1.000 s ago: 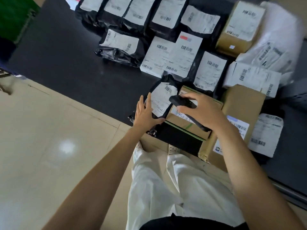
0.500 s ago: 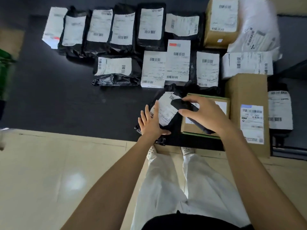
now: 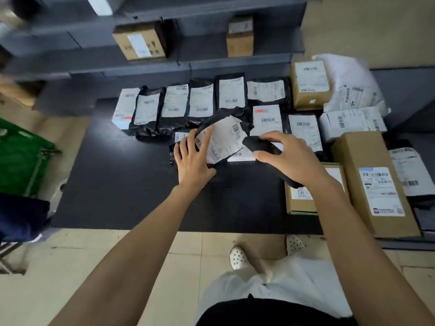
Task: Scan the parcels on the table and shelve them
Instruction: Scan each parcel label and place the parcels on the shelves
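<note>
My left hand [image 3: 191, 158] grips a black poly-bag parcel [image 3: 221, 140] by its lower left edge and holds it lifted above the dark table [image 3: 117, 184], white label tilted up toward me. My right hand [image 3: 289, 158] holds a black handheld scanner [image 3: 261, 145], its head close to the right edge of that label. Several more labelled black bags [image 3: 176, 107] lie in rows at the back of the table. Cardboard boxes [image 3: 374, 182] sit to the right.
Grey shelving [image 3: 211, 62] stands behind the table, with two cardboard boxes [image 3: 141, 42] on it. A white poly bag [image 3: 350, 90] lies at the back right. A green crate [image 3: 21, 161] stands on the floor at the left. My feet are at the table's front edge.
My left hand has picked the black bag up off the table and raised it. The scanner has moved with it. My view has tilted up, so the shelves show.
</note>
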The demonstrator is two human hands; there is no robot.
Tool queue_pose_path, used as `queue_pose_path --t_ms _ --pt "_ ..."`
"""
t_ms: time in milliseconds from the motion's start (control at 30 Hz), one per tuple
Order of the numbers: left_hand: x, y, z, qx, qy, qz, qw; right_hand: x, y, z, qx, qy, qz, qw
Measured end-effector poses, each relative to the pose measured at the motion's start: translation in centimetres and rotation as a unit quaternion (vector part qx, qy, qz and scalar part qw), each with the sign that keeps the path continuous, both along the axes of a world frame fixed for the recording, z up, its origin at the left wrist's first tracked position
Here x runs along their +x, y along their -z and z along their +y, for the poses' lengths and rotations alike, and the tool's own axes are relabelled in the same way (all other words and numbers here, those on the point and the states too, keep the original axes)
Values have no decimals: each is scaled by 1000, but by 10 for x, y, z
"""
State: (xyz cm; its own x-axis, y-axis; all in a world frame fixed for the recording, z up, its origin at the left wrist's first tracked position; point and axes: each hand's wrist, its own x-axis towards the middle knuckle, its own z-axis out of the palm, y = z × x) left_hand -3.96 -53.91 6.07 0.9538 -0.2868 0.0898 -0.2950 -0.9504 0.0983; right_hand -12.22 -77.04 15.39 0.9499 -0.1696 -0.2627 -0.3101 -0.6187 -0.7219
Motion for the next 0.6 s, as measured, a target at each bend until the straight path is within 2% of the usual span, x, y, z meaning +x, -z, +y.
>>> queue_pose_path --t_ms 167,300,600 --pt "67 -75 2 26 60 -138 988 12 -53 4 -11 22 -100 995" --pt "100 -120 -8 51 104 -200 973 16 -83 -4 -41 37 -142 988" --pt "123 -149 -30 66 130 -201 969 21 -94 -11 -24 66 -160 985"
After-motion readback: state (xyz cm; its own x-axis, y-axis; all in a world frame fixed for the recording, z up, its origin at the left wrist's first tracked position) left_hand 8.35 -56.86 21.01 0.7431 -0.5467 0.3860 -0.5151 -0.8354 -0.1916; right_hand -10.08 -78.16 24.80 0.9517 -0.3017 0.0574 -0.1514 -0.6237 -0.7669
